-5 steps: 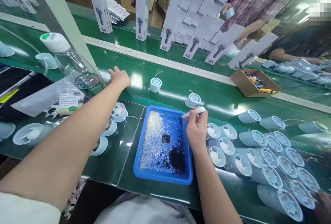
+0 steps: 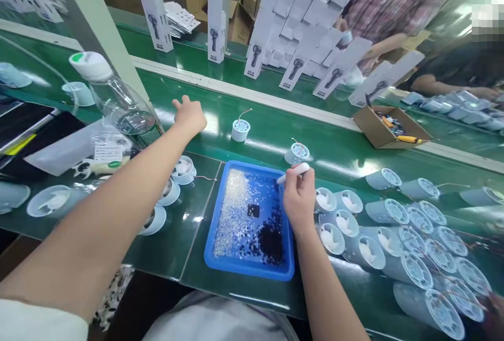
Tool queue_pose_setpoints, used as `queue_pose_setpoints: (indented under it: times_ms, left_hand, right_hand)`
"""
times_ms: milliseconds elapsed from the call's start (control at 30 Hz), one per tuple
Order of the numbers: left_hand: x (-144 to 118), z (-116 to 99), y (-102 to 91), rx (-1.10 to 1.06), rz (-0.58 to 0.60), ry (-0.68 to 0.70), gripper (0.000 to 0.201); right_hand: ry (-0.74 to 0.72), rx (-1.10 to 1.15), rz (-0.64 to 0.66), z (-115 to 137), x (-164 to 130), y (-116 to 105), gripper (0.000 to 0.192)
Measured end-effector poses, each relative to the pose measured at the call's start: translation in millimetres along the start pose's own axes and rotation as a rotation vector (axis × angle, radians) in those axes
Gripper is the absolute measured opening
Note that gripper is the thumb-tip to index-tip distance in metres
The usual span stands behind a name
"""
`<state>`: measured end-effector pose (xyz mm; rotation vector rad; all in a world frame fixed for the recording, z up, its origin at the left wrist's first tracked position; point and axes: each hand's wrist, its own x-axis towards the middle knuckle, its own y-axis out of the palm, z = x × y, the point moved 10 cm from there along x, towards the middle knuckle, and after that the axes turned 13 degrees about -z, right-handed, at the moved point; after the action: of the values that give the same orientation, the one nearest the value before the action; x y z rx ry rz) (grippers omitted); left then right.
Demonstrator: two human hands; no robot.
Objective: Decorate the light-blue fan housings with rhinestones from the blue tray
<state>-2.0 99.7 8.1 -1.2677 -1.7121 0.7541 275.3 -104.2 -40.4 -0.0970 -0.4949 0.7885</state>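
My right hand (image 2: pixel 299 194) is closed round a white pen-shaped tool (image 2: pixel 301 169), above the right edge of a blue tray (image 2: pixel 252 274). Small clear pieces (image 2: pixel 232 215) lie in the tray's left part, black ones (image 2: pixel 271 241) at its lower right, with a dark square (image 2: pixel 253 210) between. My left hand (image 2: pixel 190 116) is stretched out over the green bench, fingers apart, holding nothing I can see. To its right stands a pale blue round fan part (image 2: pixel 240 130) with a thin wire; a similar one (image 2: pixel 296 153) sits just beyond my right hand.
Several pale blue fan housings (image 2: pixel 388 246) crowd the right side. A few more (image 2: pixel 183 169) lie beside my left forearm, near a clear bottle (image 2: pixel 118 102). White boxes (image 2: pixel 215 29) line the back ledge. A cardboard box (image 2: pixel 378 126) holds tools. Other people are across the bench.
My left hand has shifted slightly right in the view, and the surroundings have shifted a little too. My right hand keeps its hold on the white pen-shaped tool.
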Motion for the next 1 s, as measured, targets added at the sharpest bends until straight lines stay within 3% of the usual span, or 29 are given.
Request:
queue_pose_setpoints:
  times_ms: [100,233,333,400,467,567,733,1000]
  left_hand:
    - [-14.9,-30.0,-33.1,-0.028,-0.082,0.021,0.025]
    - [-56.1,-78.8,-87.2,-0.427,-0.103,0.116,0.022]
    - [-98.3,-89.6,-122.2,-0.575,-0.086,0.118,0.022]
    - [-124.8,-80.8,-135.9,-0.578,-0.09,0.08,0.024]
    - [-146.4,-58.8,-136.2,-0.645,-0.069,-0.04,0.029]
    - [-169.3,-25.6,-120.4,-0.901,0.0,-0.208,0.035]
    - [-189.8,17.7,-90.0,-1.2,0.065,-0.504,0.033]
    - [-204.5,46.0,-86.7,-1.306,-0.054,-0.716,0.011]
  right_hand:
    - [-0.027,-0.016,0.051,4.6,-2.8,4.5,0.019]
    - [-0.035,0.01,0.046,12.1,-5.1,-0.3,0.018]
    - [0.0,0.09,-0.001,20.2,-15.2,-17.6,0.018]
    - [0.028,0.127,-0.024,24.9,-28.3,-32.0,0.017]
    - [0.046,0.14,-0.024,27.5,-44.1,-44.1,0.016]
    - [0.039,0.145,0.0,27.2,-63.7,-53.9,0.017]
    - [0.002,0.113,0.02,21.3,-69.7,-51.2,0.016]
    - [-0.036,0.035,-0.043,20.5,-63.5,-56.9,0.013]
